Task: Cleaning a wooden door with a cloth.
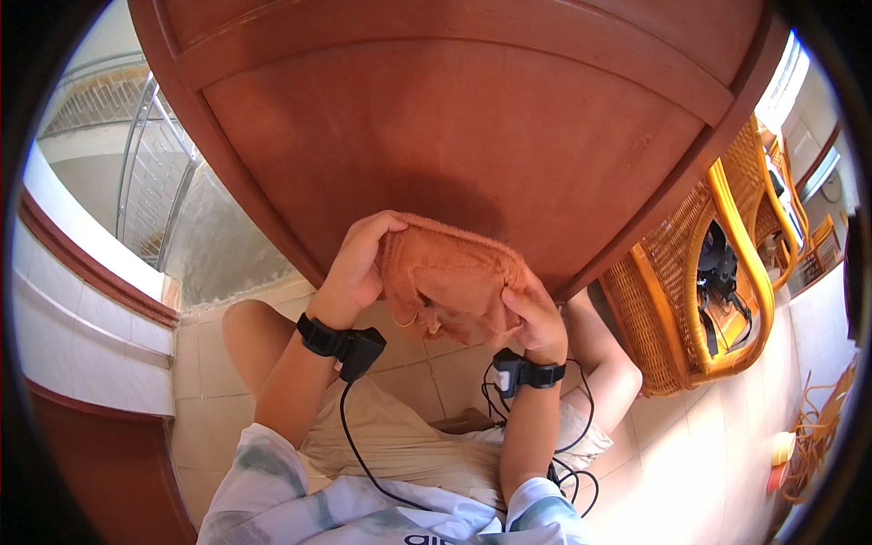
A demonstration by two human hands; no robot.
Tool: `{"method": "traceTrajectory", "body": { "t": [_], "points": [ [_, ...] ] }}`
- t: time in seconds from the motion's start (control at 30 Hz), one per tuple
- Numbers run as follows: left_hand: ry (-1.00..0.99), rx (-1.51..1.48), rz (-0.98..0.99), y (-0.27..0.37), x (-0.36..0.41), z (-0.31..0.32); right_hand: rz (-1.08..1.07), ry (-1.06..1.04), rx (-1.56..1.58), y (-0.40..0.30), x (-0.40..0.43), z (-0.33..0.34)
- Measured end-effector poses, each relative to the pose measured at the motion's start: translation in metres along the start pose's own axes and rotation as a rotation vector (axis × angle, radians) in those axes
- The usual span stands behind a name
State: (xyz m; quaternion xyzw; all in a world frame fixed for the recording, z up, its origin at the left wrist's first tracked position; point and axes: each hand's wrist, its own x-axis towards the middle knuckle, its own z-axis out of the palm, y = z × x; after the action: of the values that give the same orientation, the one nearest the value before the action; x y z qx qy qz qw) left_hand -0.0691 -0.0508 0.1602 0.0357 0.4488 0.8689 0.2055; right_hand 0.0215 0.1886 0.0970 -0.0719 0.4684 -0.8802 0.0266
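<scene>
Between my two hands hangs an orange-brown cloth (453, 272), bunched and folded, its lower edge ragged. My left hand (357, 262) pinches its left upper corner with the thumb on top. My right hand (538, 317) grips the right side, thumb pressed on the near face. Just beyond the cloth rises a reddish-brown wooden door (449, 122) with framed panels, and a shadow falls on it. Whether the cloth touches the wood I cannot tell. A black strapped device with a cable sits on each wrist.
Rattan armchairs (661, 272) stand at the right; one holds black straps (719, 272). Loose black cables (575, 470) hang by my right leg. Beyond the door's left edge is a metal stair railing (136, 170). Pale floor tiles (218, 361) lie below me.
</scene>
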Motion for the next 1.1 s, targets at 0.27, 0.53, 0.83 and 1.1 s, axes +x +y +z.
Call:
{"method": "traceTrajectory", "body": {
  "t": [0.27, 0.53, 0.83, 1.1],
  "points": [
    [-0.056, -0.137, 0.240, -0.005, 0.012, -0.017, 0.217, -0.262, 0.132, 0.017, 0.015, 0.012],
    [-0.033, -0.190, 0.289, 0.005, 0.010, -0.019, 0.312, -0.240, -0.050, 0.034, 0.020, 0.025],
    [0.141, -0.216, 0.121, 0.007, 0.018, -0.034, 0.097, -0.049, -0.296, 0.021, 0.021, 0.020],
    [0.158, -0.022, 0.142, -0.006, 0.019, -0.027, -0.042, -0.017, 0.051, 0.033, 0.015, -0.005]
  ]
}}
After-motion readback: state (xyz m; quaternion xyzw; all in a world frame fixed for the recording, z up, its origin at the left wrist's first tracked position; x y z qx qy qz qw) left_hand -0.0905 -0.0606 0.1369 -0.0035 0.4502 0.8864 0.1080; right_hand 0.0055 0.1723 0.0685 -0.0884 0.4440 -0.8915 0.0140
